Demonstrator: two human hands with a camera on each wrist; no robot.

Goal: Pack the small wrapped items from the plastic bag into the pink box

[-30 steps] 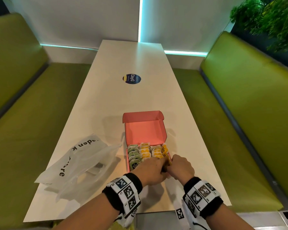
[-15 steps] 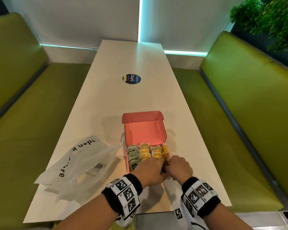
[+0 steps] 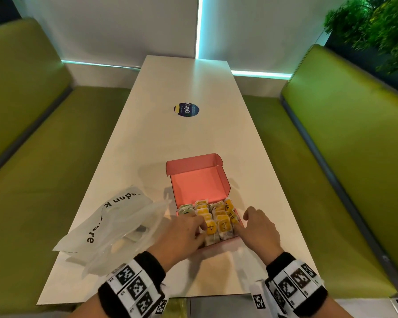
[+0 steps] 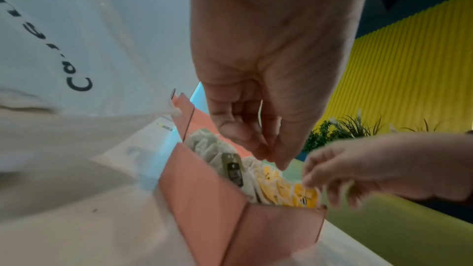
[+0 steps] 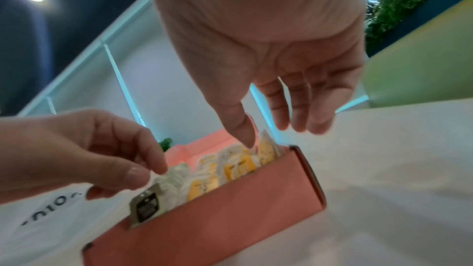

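1. The left hand (image 3: 182,235) and right hand (image 3: 257,228), pressed together over the pink box (image 3: 200,180) a second ago, have parted;
2. The yellow wrapped items (image 3: 217,223) between them now show.

A long white counter (image 3: 184,138) runs up the centre of the frame, a round dark sticker (image 3: 186,109) at its middle. Green benches (image 3: 345,143) flank both sides. Leafy plants (image 3: 377,26) fill the upper right. Cyan light strips (image 3: 200,26) cross the white wall behind.
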